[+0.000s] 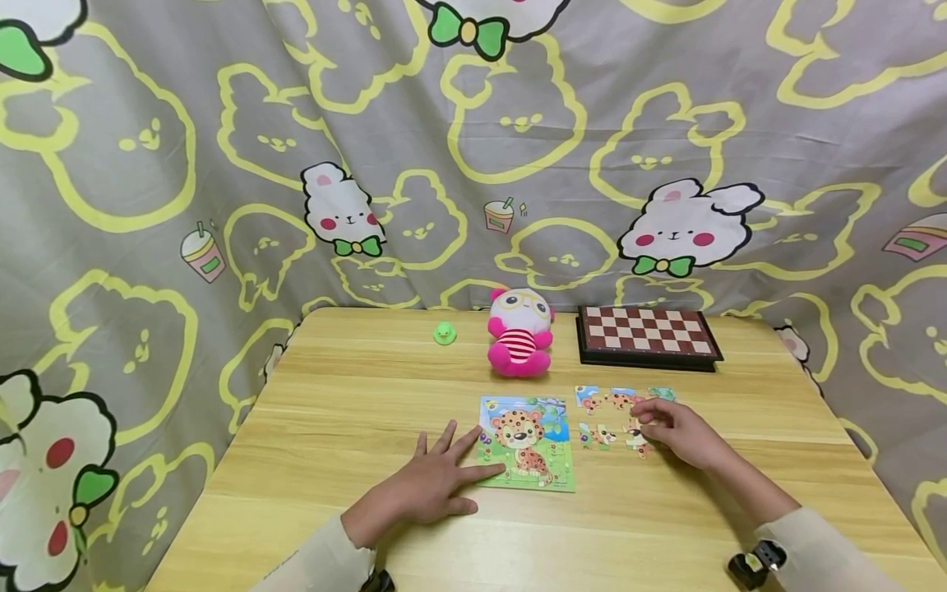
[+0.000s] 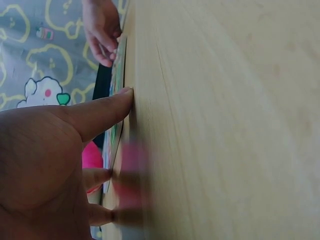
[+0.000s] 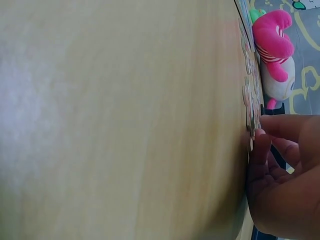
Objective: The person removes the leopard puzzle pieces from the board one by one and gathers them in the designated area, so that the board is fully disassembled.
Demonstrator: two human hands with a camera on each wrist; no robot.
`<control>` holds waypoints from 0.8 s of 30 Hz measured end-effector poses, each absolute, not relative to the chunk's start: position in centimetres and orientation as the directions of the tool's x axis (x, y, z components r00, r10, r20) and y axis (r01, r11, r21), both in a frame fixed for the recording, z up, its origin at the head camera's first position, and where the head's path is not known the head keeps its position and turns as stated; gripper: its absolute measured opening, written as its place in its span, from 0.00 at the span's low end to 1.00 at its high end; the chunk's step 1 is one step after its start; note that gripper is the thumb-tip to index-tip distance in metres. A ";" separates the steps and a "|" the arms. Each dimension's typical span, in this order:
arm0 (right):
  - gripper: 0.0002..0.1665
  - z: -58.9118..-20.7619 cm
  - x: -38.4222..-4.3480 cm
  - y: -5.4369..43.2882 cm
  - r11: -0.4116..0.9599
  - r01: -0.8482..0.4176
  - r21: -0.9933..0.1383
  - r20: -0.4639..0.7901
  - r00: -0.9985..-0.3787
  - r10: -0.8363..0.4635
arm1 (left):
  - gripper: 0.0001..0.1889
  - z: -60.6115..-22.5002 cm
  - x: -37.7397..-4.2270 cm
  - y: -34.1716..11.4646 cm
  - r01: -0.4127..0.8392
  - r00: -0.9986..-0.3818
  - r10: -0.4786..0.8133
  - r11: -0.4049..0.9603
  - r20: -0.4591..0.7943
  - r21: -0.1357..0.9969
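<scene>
Rests left grip, spread, across leopard puzzle's edge. Bends right grip at jigsaw pieces; cannot tell if pinching.

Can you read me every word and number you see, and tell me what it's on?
None can be read.
Cream fabric left sleeve: small dark marks like lettering, too blurred to read.
Blue-and-green rectangular leopard picture board: any print too small to read.
Grey cloth curtain: cartoon pictures, no readable words.

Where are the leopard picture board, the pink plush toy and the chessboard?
Leopard picture board (image 1: 527, 444): head view, on the printed leopard.
Pink plush toy (image 1: 519, 342): head view, on its striped belly.
Chessboard (image 1: 648, 330): head view, its checkered top.
</scene>
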State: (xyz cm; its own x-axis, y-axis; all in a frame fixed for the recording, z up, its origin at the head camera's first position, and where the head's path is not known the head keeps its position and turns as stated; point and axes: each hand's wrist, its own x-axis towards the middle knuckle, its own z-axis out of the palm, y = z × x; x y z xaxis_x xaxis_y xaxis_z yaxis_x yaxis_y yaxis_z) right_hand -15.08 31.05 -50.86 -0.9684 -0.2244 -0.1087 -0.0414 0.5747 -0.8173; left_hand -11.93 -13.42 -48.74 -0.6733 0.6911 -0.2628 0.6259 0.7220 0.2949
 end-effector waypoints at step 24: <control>0.19 -49.3 -15.3 29.4 0.529 -0.034 -0.848 -0.125 -0.957 -0.260 | 0.33 -48.6 -11.8 -13.4 0.625 -0.675 0.690 0.722 -0.259 0.297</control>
